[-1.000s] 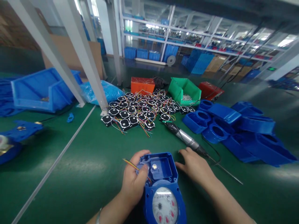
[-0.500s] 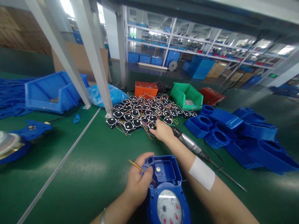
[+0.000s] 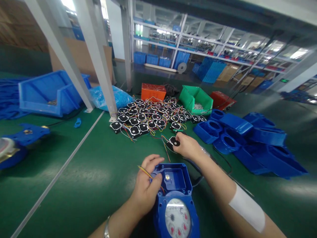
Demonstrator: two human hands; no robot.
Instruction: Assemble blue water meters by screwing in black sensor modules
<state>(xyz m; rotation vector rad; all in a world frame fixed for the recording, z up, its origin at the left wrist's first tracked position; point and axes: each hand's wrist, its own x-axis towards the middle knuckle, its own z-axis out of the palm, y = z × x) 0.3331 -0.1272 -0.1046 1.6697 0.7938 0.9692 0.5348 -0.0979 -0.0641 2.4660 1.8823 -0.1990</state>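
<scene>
A blue water meter (image 3: 177, 216) lies in front of me, its round dial nearest and an open rectangular compartment (image 3: 182, 178) beyond it. At that compartment's left wall is my left hand (image 3: 146, 186), the thumb pressing over thin yellow and dark wires (image 3: 145, 171) that run into the housing. My right hand (image 3: 188, 145) pinches a small black motor unit (image 3: 174, 141) with a white edge, held just beyond the meter; coloured leads trail from its left side. Farther off, many similar black units (image 3: 142, 117) with tangled wires cover the floor. An electric screwdriver (image 3: 205, 151) is partly hidden behind my right forearm.
Blue plastic housings (image 3: 252, 138) are heaped at right. A green bin (image 3: 195, 99) with small parts and an orange box (image 3: 153, 92) stand behind the motor units. At left are a blue bin (image 3: 47, 96), white metal posts (image 3: 97, 49) and another meter (image 3: 12, 148).
My right hand has drawn back from the pile towards the meter, bringing one black motor unit with it. My left hand stays at the housing, its fingers slightly more spread.
</scene>
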